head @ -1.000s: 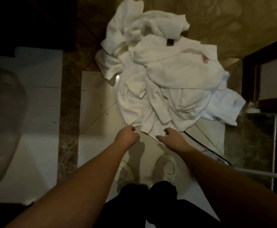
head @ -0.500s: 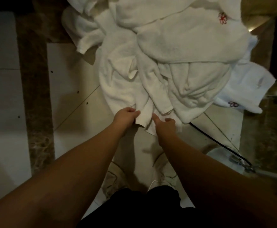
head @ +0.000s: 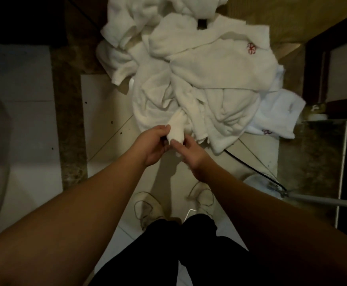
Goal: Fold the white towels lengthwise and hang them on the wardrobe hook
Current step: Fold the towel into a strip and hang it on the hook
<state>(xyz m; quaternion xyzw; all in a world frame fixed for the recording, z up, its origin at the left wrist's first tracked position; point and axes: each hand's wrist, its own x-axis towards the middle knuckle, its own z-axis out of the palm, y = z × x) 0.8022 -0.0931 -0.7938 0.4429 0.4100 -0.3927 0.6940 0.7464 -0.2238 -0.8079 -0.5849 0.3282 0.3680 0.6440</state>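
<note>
White towels heaped in a rumpled pile on the floor, straight ahead of the feet. Nearest: black trouser legs at the bottom edge, then two pale lace-up shoes planted on light floor tiles. Above the shoes, both bare forearms stretched forward, meeting at the pile's near edge. Left hand curled round a bunched towel corner, thumb on top, fingers underneath. Right hand just beside it, thumb and fingertips pinching the same corner from the other side. Corner lifted slightly, running back into the heap. Right of the hands, a black cable trailing from under the towels toward a grey metal pole and its round base. Further on, the heap itself: several overlapping towels, creased and twisted, one with a red embroidered emblem near the top right, another brighter white one poking out at the right with a small dark emblem. Left of the tiles, a brown marbled strip; far right, dark wooden framing. Dim lighting throughout.
</note>
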